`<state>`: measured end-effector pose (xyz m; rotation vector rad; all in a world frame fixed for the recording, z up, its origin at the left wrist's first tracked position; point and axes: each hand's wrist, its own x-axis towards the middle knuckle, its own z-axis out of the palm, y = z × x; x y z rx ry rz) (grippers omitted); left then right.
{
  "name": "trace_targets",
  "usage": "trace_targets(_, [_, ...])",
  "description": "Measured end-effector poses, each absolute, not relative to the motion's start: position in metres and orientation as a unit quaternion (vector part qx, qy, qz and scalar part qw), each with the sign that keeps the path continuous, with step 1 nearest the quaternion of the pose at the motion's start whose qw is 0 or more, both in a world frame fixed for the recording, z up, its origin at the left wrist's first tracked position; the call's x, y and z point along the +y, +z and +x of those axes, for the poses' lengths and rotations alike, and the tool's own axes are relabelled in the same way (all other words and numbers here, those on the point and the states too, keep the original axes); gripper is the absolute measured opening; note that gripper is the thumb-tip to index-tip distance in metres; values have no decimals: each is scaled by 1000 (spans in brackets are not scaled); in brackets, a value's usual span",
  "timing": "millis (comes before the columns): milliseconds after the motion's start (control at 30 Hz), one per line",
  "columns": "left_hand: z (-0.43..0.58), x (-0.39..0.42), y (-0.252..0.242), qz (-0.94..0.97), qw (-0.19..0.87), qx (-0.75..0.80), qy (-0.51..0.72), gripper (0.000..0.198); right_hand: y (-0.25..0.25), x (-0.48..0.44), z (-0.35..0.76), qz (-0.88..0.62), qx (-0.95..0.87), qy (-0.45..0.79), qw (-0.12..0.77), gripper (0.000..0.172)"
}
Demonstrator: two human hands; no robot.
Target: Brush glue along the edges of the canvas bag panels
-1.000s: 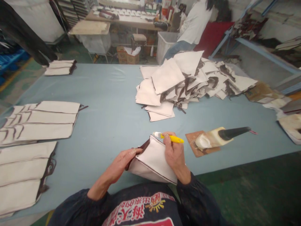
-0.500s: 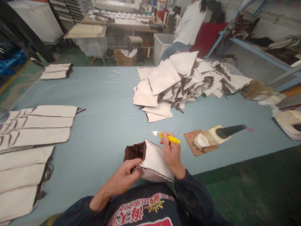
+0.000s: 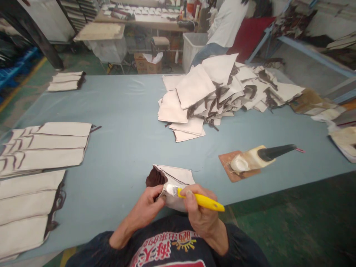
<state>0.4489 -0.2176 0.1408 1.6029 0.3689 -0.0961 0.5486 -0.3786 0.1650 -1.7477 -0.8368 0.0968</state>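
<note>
Near the close edge of the tabletop, the left hand has its grip pinched on a pale pouch; the right hand grips a yellow brush, its tip seemingly touching the pouch's rim.

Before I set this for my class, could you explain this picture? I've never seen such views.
No machine: a person works with two bare hands, and a camera worn on their head looks forward and down. The left hand grips the edge of a pale pouch, dark inside. The right hand holds a yellow brush, its bristles at that edge. On the bluish table lie a heap of pale pieces, rows of others at left, and a container on a brown board.
</note>
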Motion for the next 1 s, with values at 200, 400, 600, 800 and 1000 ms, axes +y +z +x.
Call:
trace_targets(200, [443, -217, 133, 751, 645, 143, -1, 26, 165, -383, 551, -742, -326, 36, 585, 24])
trace_targets(400, [444, -220, 136, 752, 643, 138, 31, 27, 171, -381, 546, -715, -408, 28, 567, 17])
trace_targets(600, [445, -217, 133, 769, 624, 132, 38, 26, 182, -376, 553, -730, -384, -41, 564, 18])
trace_targets(800, [452, -214, 141, 738, 660, 138, 26, 24, 180, -374, 550, -692, -442, -1, 570, 17])
trace_targets(1000, [464, -214, 142, 603, 762, 237, -12, 32, 160, -379, 572, -767, -290, 13, 572, 26])
